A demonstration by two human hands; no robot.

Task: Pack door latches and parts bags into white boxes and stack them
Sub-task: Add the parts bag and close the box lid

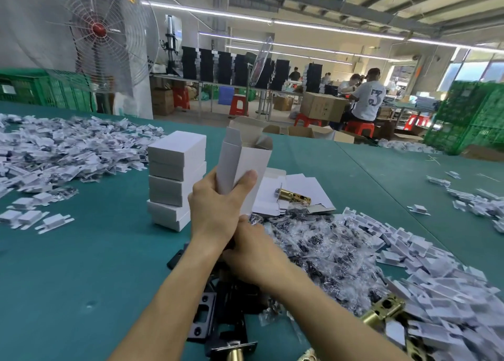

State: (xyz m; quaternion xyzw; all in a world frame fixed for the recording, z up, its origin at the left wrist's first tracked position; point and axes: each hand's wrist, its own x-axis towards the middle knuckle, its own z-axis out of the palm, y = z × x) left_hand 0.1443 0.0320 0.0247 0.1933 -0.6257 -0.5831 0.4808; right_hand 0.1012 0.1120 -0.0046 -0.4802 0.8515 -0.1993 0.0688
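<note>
The left grip (215,205) pinches the open white box (245,164) upright above the surface (81,265), the right grip (253,251) at its base with fingers hidden, state untellable; an untucked bottom flap could let anything loaded drop through.

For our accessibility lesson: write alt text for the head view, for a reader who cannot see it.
A person's left hand grips an open white box upright above a green table, the right hand at its lower end. A stack of white boxes stands left; parts bags and a brass latch lie right.
</note>
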